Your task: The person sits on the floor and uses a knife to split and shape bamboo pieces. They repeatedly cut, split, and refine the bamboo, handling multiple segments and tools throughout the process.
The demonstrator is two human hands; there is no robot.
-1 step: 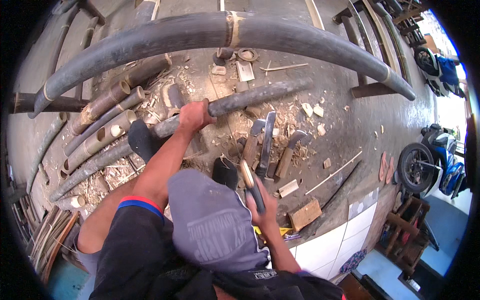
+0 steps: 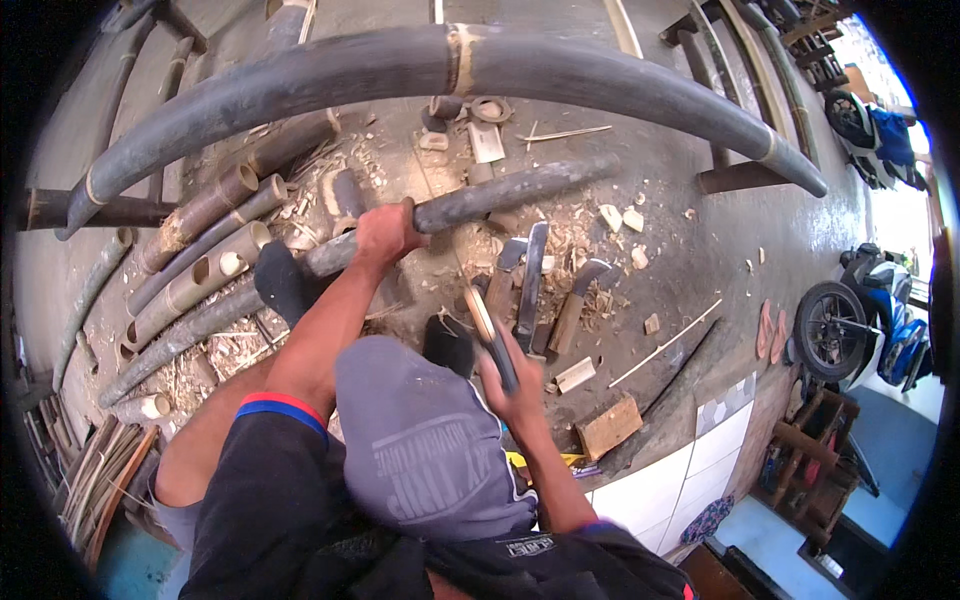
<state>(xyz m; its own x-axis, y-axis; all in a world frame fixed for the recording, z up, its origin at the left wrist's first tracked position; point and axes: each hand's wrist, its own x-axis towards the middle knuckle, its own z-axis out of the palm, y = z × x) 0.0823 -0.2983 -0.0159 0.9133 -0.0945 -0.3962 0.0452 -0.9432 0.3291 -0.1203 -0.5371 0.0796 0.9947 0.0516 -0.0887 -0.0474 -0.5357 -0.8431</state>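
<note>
My left hand (image 2: 388, 234) is wrapped around a long dark grey bamboo pole (image 2: 520, 195), which lies slanted across the floor ahead of me. In my right hand (image 2: 517, 385), closed, is the handle of a handsaw (image 2: 481, 315), pale wood with a dark part. The thin blade shows nearly edge-on and runs up to the pole just right of my left hand. How deep it sits in the bamboo I cannot tell. My left foot (image 2: 283, 282), in a dark sock, rests against the pole.
Machetes (image 2: 532, 275) with wooden handles lie among shavings right of the pole. Cut bamboo pieces (image 2: 205, 280) lie at left. A thick bamboo rail (image 2: 600, 80) spans the far side. A wooden block (image 2: 610, 428) sits near white tiles (image 2: 650, 500); a motorbike (image 2: 835, 330) stands at right.
My right hand has pushed the saw forward and slightly left, toward the pole. My left hand keeps its grip on the bamboo.
</note>
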